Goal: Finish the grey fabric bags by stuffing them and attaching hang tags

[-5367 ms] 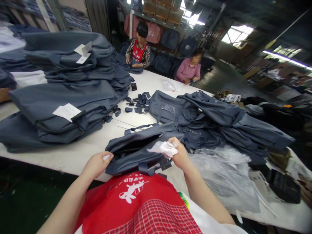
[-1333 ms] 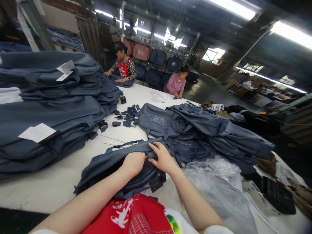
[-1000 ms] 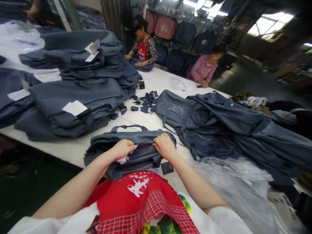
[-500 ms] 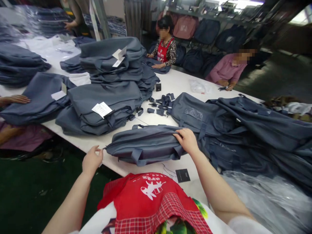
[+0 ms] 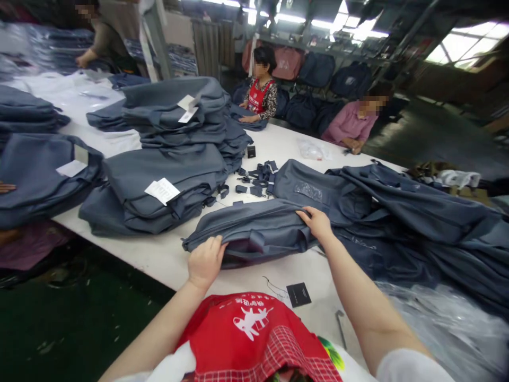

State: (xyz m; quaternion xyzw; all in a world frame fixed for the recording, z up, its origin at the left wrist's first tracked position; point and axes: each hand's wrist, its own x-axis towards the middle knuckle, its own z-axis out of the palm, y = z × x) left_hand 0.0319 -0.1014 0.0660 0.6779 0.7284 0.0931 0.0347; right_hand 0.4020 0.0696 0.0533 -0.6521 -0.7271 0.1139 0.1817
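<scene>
Right in front of me a blue-grey bag [image 5: 254,231] lies on the white table, its zipped edge upward and a handle on the near side. My left hand [image 5: 207,260] is closed at the bag's near left part, the fingertips pinching at the zip edge. Whether a zip pull sits between those fingers I cannot make out. My right hand [image 5: 315,223] grips the bag's upper edge at the right end, thumb and fingers pressed together. A black card tag [image 5: 298,294] with a thin string lies on the table nearer to me.
Stacked bags with white tags [image 5: 162,191] stand at the left. More bags [image 5: 397,212] spread over the right side, with clear plastic sheets [image 5: 449,323] nearer me. Strap pieces [image 5: 258,178] and a small black box [image 5: 251,152] lie beyond. Co-workers [image 5: 260,95] sit across the white table [image 5: 131,254].
My left hand has moved right along the zip edge from the bag's left end. The right hand keeps its hold. The whole view has shifted slightly.
</scene>
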